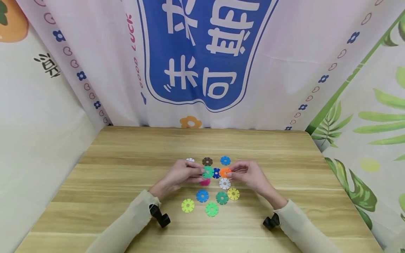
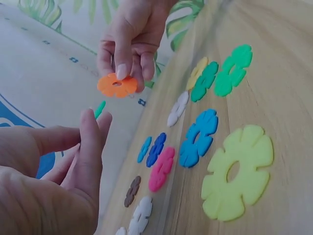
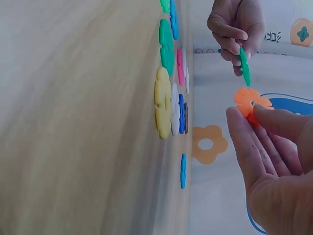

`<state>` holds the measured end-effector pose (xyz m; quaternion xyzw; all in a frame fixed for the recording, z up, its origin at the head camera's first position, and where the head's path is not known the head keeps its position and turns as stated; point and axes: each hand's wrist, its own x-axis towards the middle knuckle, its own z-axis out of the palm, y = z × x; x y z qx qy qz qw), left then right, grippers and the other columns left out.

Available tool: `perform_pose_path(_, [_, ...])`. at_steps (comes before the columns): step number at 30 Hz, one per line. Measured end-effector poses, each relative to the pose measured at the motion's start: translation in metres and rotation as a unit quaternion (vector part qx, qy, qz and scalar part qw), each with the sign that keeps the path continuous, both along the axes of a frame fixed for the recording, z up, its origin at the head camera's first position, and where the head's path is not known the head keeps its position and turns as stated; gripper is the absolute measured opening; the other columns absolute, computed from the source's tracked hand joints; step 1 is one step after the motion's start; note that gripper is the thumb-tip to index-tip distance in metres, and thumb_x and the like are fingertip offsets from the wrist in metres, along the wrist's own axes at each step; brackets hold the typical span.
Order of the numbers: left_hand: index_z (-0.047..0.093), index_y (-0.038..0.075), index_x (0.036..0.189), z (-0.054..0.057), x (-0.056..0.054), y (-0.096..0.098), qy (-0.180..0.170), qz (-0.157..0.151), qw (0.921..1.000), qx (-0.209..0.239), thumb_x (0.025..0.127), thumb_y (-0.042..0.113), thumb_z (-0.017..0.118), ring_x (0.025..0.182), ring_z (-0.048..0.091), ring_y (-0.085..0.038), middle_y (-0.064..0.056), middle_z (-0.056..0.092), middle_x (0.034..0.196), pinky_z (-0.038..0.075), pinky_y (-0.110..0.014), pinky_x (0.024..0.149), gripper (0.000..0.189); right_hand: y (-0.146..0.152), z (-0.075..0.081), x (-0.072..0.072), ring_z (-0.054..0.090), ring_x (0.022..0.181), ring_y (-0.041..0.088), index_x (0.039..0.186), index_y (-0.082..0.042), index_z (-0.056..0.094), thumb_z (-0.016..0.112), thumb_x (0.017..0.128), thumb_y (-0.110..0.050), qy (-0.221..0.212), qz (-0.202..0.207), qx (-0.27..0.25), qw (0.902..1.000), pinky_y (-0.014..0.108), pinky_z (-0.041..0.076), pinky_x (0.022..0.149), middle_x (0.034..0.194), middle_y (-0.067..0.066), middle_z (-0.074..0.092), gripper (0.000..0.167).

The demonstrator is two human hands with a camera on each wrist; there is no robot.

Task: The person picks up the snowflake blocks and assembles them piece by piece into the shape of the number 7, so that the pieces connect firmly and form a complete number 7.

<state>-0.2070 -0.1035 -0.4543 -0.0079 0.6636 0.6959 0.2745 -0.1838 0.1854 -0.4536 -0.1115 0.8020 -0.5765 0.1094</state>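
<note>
My left hand [image 1: 184, 173] pinches a green notched plastic disc [image 1: 208, 172] between thumb and fingertips, raised over the table. Facing it, my right hand [image 1: 252, 175] pinches an orange disc [image 1: 225, 172] of the same snowflake-like kind. In the right wrist view the green disc [image 3: 245, 67] stands edge-on, just above the orange disc [image 3: 252, 102], with a small gap between them. Beneath the hands lie a dark blue disc [image 1: 216, 173] and a pink disc [image 1: 205, 182], the pink one partly hidden by the left hand.
Several loose discs lie flat on the wooden table [image 1: 126, 151]: a brown disc [image 1: 207, 161], a blue disc [image 1: 225, 160], a white disc [image 1: 225, 183], a yellow disc [image 1: 233, 194], a lime disc [image 1: 188, 206] and greens. A printed curtain [image 1: 126, 105] hangs behind the table.
</note>
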Motion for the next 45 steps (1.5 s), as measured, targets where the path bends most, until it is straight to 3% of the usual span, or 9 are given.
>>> perform_pose_path(8, [0.070, -0.011, 0.121, -0.003, 0.004, 0.005, 0.004, 0.005, 1.0000, 0.005, 0.098, 0.000, 0.070, 0.077, 0.079, -0.016, -0.013, 0.077, 0.099, 0.067, -0.026, 0.076, 0.025, -0.006, -0.006, 0.003, 0.080, 0.089, 0.031, 0.108, 0.001, 0.077, 0.081, 0.091, -0.007, 0.005, 0.006, -0.017, 0.9998, 0.043, 0.068, 0.081, 0.103, 0.020, 0.080, 0.019])
perform_pose_path(20, [0.070, -0.009, 0.120, -0.006, 0.009, 0.017, -0.038, 0.020, 0.9983, 0.039, 0.097, 0.000, 0.070, 0.080, 0.080, -0.021, -0.014, 0.077, 0.093, 0.067, -0.026, 0.076, 0.025, -0.012, -0.006, 0.007, 0.081, 0.088, 0.025, 0.104, 0.002, 0.077, 0.079, 0.091, -0.003, 0.013, 0.004, -0.023, 0.9996, 0.043, 0.068, 0.082, 0.101, 0.022, 0.079, 0.015])
perform_pose_path(28, [0.068, -0.010, 0.117, -0.007, 0.014, 0.023, -0.047, 0.040, 0.9964, 0.058, 0.096, -0.002, 0.071, 0.077, 0.079, -0.019, -0.013, 0.076, 0.093, 0.067, -0.026, 0.076, 0.023, -0.018, -0.008, 0.012, 0.080, 0.085, 0.034, 0.095, -0.002, 0.079, 0.084, 0.088, -0.008, 0.041, -0.020, -0.004, 0.9990, 0.043, 0.069, 0.073, 0.094, 0.015, 0.081, 0.011])
perform_pose_path(35, [0.069, -0.009, 0.110, -0.006, 0.015, 0.024, -0.037, 0.035, 0.9974, 0.052, 0.097, -0.005, 0.068, 0.071, 0.077, -0.016, -0.010, 0.074, 0.087, 0.066, -0.023, 0.070, 0.014, -0.022, -0.011, 0.014, 0.079, 0.084, 0.039, 0.093, 0.000, 0.077, 0.083, 0.088, -0.005, 0.035, -0.015, -0.010, 0.9992, 0.042, 0.068, 0.070, 0.093, 0.017, 0.081, 0.010])
perform_pose_path(45, [0.071, -0.008, 0.104, -0.004, 0.016, 0.027, -0.034, 0.016, 0.9977, 0.056, 0.095, -0.005, 0.069, 0.070, 0.076, -0.016, -0.009, 0.073, 0.087, 0.066, -0.022, 0.068, 0.009, -0.021, -0.003, 0.016, 0.079, 0.085, 0.040, 0.089, -0.002, 0.077, 0.084, 0.086, -0.002, 0.048, -0.002, -0.002, 0.9989, 0.046, 0.068, 0.073, 0.093, 0.017, 0.081, 0.007])
